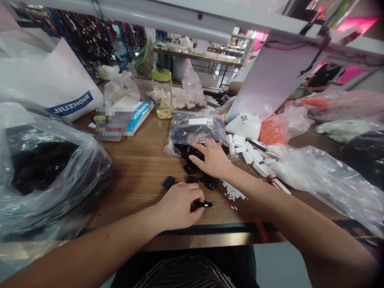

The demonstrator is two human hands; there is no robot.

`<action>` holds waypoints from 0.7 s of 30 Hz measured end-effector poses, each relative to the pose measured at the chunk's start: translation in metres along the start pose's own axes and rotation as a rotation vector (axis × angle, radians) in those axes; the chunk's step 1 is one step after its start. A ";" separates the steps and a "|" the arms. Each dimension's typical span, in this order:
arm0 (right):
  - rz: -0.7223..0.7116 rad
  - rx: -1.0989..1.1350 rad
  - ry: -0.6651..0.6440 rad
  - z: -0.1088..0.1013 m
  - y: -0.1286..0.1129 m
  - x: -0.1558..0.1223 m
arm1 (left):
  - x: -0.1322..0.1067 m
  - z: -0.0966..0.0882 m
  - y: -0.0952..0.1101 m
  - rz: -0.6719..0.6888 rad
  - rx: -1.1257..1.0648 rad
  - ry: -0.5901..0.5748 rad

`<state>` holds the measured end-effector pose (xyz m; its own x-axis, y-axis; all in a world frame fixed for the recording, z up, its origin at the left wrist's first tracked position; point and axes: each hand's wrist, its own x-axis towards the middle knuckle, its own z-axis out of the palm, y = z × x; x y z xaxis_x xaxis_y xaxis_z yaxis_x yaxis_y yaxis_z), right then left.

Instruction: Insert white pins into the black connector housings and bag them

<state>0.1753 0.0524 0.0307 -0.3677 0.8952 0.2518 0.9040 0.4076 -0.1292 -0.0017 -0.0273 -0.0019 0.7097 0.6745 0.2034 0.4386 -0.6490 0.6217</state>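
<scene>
Two bare forearms reach in from the bottom corners of the view, meeting near the middle. The left hand [178, 208], lower and nearer the body, is palm down with its fingers curled inward into a loose pinch. The right hand [211, 158], farther forward and just beyond the left, lies palm down, its fingers [199, 158] spread and slightly arched.

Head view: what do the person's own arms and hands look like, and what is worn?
The left arm and right arm are bare, with no sleeves. The left hand and right hand show no gloves, rings or watch. A dark garment with pale stripes shows below them.
</scene>
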 end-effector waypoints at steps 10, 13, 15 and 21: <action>-0.016 0.247 -0.337 -0.037 0.022 -0.068 | -0.001 -0.003 0.002 0.039 -0.074 -0.011; 0.065 0.316 -0.370 -0.036 0.016 -0.073 | -0.002 -0.002 0.004 0.087 -0.070 -0.044; 0.099 0.329 -0.372 -0.035 0.013 -0.073 | -0.002 -0.002 0.005 0.099 -0.080 -0.059; 0.085 0.381 -0.397 -0.035 0.009 -0.075 | 0.001 0.002 -0.003 -0.095 -0.110 0.077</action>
<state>0.2190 -0.0176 0.0441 -0.4174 0.8970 -0.1458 0.8184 0.3013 -0.4893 -0.0013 -0.0254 -0.0057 0.6218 0.7587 0.1942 0.4357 -0.5412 0.7192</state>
